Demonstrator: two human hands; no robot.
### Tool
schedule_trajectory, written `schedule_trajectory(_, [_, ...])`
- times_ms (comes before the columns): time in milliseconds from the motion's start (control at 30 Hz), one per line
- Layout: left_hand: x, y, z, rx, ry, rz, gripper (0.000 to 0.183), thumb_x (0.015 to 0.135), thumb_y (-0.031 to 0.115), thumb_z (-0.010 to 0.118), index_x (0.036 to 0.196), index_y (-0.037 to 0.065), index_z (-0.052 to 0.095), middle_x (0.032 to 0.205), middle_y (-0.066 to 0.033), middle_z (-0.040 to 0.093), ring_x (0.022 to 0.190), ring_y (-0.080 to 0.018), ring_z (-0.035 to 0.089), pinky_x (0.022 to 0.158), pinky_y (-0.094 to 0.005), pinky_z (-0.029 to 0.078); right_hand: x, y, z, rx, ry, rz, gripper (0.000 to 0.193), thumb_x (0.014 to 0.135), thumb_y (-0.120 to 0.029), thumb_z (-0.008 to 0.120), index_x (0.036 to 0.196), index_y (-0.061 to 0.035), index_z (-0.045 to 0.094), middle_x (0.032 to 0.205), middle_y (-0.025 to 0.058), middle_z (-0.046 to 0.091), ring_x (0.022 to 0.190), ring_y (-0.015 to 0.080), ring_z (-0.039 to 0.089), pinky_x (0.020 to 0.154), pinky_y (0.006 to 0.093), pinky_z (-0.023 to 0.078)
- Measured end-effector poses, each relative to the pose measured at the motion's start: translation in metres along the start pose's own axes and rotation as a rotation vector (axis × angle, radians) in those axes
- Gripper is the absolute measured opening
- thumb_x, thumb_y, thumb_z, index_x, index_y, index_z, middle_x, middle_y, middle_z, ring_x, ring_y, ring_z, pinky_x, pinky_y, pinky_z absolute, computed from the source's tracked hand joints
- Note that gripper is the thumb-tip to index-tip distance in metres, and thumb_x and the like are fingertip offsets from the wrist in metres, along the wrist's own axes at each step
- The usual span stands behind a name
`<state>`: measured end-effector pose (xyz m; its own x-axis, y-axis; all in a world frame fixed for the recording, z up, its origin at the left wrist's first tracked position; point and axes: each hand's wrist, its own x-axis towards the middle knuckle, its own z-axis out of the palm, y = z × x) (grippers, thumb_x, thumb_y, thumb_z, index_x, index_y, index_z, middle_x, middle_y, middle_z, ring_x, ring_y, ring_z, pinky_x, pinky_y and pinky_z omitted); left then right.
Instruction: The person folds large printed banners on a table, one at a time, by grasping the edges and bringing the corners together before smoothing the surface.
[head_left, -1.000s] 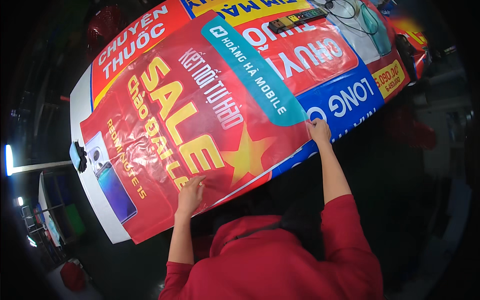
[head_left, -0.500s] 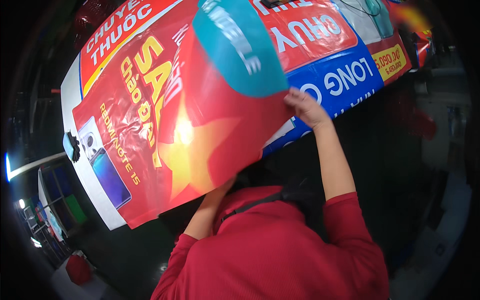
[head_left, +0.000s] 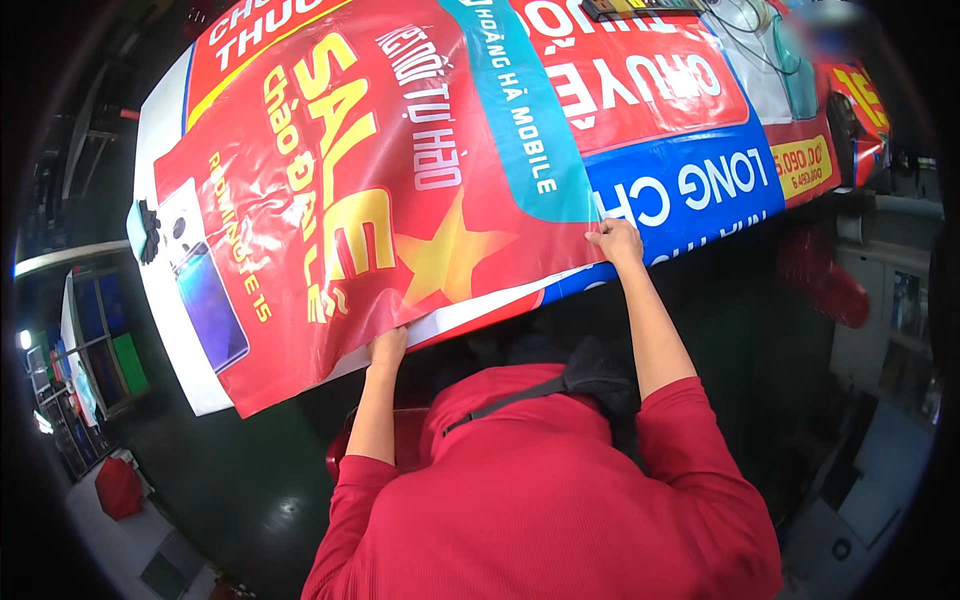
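Observation:
A large red printed vinyl banner [head_left: 520, 225] with a yellow star and a teal strip lies across the table, wrinkled around its middle. At its near edge, my left hand [head_left: 388, 347] is closed on the vinyl, which bunches up there; some of its fingers are hidden. Farther right, my right hand [head_left: 617, 241] pinches the banner's near right corner, by the end of the teal strip. Beneath it, a blue, red and white printed sheet [head_left: 690, 175] covers the right part of the table. A strip of white and red shows under the near edge, between my hands.
A dark flat object [head_left: 640, 10] and thin cables [head_left: 745, 35] lie at the far side. A light-blue and black thing [head_left: 148, 230] sits at the table's left edge. Red plastic stools [head_left: 825, 285] stand on the dark floor at right and lower left. A blurred person appears at far right.
The lifted part of the banner has come down flat over the table. My left hand has come out from beneath it to the near edge; my right hand has moved slightly nearer with the corner.

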<state>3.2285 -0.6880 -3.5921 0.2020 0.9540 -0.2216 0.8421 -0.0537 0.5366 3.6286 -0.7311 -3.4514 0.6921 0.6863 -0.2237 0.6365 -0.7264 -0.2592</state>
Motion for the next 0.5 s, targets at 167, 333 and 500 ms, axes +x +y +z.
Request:
schedule_trajectory(167, [-0.007,-0.014,0.011,-0.004,0.063,0.056,0.026,0.08,0.025,0.05,0.095,0.006,0.058,0.094,-0.0181,0.06,0.088,-0.0367,0.055,0.076,-0.043,0.046,0.018,0.021,-0.002,0.292,-0.23,-0.137,0.031,0.074,-0.032,0.066,0.078,-0.0016,0.066,0.06,0.0052,0.058,0.054,0.0093,0.049,0.051,0.0265,0.039])
schedule_trajectory(333, [0.007,-0.093,-0.056,-0.081,0.532,-0.113,0.027,0.08,0.026,0.05,0.097,0.006,0.058,0.096,-0.0178,0.059,0.089,-0.036,0.055,0.077,-0.0424,0.045,0.027,0.045,-0.043,0.496,-0.254,-0.081,0.027,0.074,-0.023,0.067,0.086,0.0011,0.067,0.064,0.0013,0.058,0.058,0.0087,0.048,0.053,0.0244,0.038])
schedule_trajectory(500, [-0.004,-0.18,-0.078,-0.317,0.606,-0.53,0.028,0.08,0.026,0.05,0.098,0.006,0.058,0.097,-0.0175,0.059,0.091,-0.0354,0.055,0.078,-0.0417,0.045,0.052,0.102,-0.053,0.514,-0.335,0.047,0.032,0.072,-0.023,0.068,0.091,0.0022,0.064,0.081,0.0045,0.063,0.069,0.011,0.053,0.061,0.0267,0.042])
